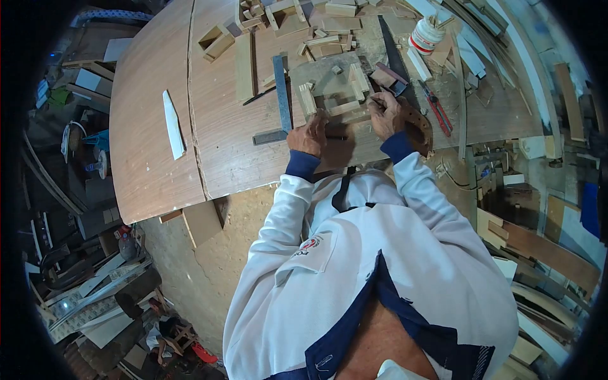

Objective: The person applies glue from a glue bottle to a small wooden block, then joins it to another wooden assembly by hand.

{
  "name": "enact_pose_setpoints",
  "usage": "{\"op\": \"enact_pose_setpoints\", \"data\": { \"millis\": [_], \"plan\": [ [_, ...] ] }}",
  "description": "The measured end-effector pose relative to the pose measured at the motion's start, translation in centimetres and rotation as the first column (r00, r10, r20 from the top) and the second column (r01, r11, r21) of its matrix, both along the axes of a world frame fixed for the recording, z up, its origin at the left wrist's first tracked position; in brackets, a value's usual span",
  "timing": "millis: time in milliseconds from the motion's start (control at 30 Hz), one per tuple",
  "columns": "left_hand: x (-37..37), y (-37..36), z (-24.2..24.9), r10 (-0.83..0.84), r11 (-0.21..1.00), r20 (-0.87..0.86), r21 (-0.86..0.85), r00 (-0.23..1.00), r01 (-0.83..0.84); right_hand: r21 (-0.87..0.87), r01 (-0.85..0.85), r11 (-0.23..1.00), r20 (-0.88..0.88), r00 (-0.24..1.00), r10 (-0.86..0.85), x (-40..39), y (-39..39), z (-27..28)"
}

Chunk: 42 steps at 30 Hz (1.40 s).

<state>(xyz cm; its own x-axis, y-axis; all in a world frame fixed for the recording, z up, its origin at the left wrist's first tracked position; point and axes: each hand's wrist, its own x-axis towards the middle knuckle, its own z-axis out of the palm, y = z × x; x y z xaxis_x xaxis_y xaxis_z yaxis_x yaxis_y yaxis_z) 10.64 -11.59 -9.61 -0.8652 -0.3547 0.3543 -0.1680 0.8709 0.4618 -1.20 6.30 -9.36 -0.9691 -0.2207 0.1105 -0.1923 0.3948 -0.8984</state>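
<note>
My left hand [307, 135] is closed, its fingertips at the lower end of a pale wooden block [307, 99]. Opposite it, my right hand [387, 115] has its fingers pinched together; whatever lies between them is too small to make out. Between the hands lies a wooden strip [345, 108], with short upright wooden pieces [359, 82] behind it on a greyish board [326, 77]. Left of my left hand rests a try square [283, 95]. A handsaw [393, 49] lies beyond my right hand, its brown handle [418, 128] close to my wrist.
Red-handled pliers [438, 114] lie to the right. A white bottle [425, 35] stands at the back right, near long wood strips. Small wooden boxes [216, 42] and offcuts occupy the far side. A white pointed piece [172, 125] lies on the left of the table [145, 164].
</note>
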Motion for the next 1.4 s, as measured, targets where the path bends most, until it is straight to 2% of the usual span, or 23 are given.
{"op": "enact_pose_setpoints", "data": {
  "millis": [100,300,433,533,600,633,700,733,800,833,900,933,1000,1033,1067,1133,1200,1233,1267,1333,1367,1400],
  "plan": [
    [-0.2,0.4,0.6,0.007,1.0,-0.024,0.02,1.0,-0.006,0.052,0.0,0.999,0.003,1.0,-0.001,0.0,-0.3,0.9],
    [-0.1,0.7,0.9,0.008,0.999,-0.109,0.033,0.994,-0.004,0.014,-0.012,1.0,0.001,1.0,0.012,-0.6,0.1,1.2],
    [0.5,1.1,1.9,0.009,0.999,-0.047,0.042,0.999,-0.007,0.045,-0.032,0.998,-0.074,0.997,0.035,-0.7,0.2,0.9],
    [1.1,1.9,3.0,-0.035,0.994,-0.007,0.103,0.999,0.036,-0.036,-0.032,0.999,0.024,0.999,0.033,0.2,0.6,1.4],
    [1.4,2.3,3.2,-0.103,0.981,-0.119,0.151,0.988,0.12,-0.136,-0.051,0.989,0.141,0.988,0.07,0.8,1.0,1.4],
    [1.7,2.6,3.3,-0.107,0.981,-0.114,0.15,0.988,0.124,-0.138,-0.047,0.989,0.145,0.987,0.067,1.2,1.4,1.6],
    [2.0,3.2,3.7,-0.139,0.97,-0.14,0.182,0.98,0.164,-0.157,-0.161,0.974,0.2,0.961,0.191,1.8,2.1,2.2],
    [2.1,3.5,3.6,-0.145,0.969,-0.137,0.179,0.98,0.169,-0.161,-0.155,0.975,0.202,0.962,0.186,2.2,2.3,2.3],
    [2.3,4.1,3.3,-0.148,0.956,-0.122,0.236,0.981,0.174,-0.323,-0.123,0.938,0.365,0.899,0.243,2.9,2.4,2.4],
    [2.3,4.3,3.3,-0.152,0.957,-0.117,0.232,0.981,0.176,-0.328,-0.118,0.937,0.368,0.898,0.242,3.2,2.4,2.5],
    [2.3,4.6,3.3,-0.163,0.951,-0.104,0.25,0.981,0.184,-0.473,0.011,0.881,0.496,0.83,0.256,3.4,2.5,2.8],
    [2.3,4.8,5.3,-0.169,0.95,-0.104,0.246,0.98,0.19,-0.476,0.016,0.88,0.494,0.832,0.252,3.3,2.8,2.8],
    [3.5,4.8,10.0,-0.077,0.943,0.168,0.334,0.983,0.017,-0.47,0.08,0.879,0.521,0.829,0.203,2.9,3.9,2.7],
    [3.7,4.3,11.2,-0.08,0.935,0.085,0.353,0.993,0.045,-0.474,0.081,0.877,0.521,0.829,0.205,2.7,4.3,3.0],
    [3.5,3.7,12.5,-0.027,0.927,0.087,0.374,0.996,-0.008,-0.438,0.093,0.894,0.509,0.846,0.161,2.5,4.8,3.5],
    [1.8,2.0,14.9,0.067,0.949,0.043,0.306,0.997,-0.077,-0.405,0.099,0.909,0.491,0.862,0.125,2.1,5.4,3.9],
    [-0.4,-0.5,14.5,-0.033,0.995,-0.119,0.086,0.992,0.043,-0.356,0.137,0.924,0.496,0.866,0.062,1.9,5.7,4.1],
    [-1.4,-1.3,14.1,0.04,0.989,-0.033,0.141,0.999,-0.035,-0.36,0.133,0.924,0.491,0.869,0.066,1.7,5.8,3.8],
    [-2.4,-1.7,13.5,0.042,0.99,-0.036,0.139,0.998,-0.037,-0.359,0.125,0.925,0.461,0.886,0.059,1.7,5.9,3.3],
    [-4.2,-2.4,12.9,0.091,0.989,0.067,0.109,0.994,-0.098,-0.364,0.114,0.924,0.425,0.904,0.056,1.5,6.1,3.1],
    [-4.9,-2.1,13.0,0.14,0.965,0.197,0.194,0.97,-0.178,-0.364,0.102,0.926,0.421,0.905,0.066,1.7,6.3,3.2],
    [-5.4,-2.2,12.6,0.142,0.965,0.192,0.192,0.971,-0.179,-0.364,0.091,0.927,0.416,0.906,0.075,1.9,6.5,3.4]
  ]
}}
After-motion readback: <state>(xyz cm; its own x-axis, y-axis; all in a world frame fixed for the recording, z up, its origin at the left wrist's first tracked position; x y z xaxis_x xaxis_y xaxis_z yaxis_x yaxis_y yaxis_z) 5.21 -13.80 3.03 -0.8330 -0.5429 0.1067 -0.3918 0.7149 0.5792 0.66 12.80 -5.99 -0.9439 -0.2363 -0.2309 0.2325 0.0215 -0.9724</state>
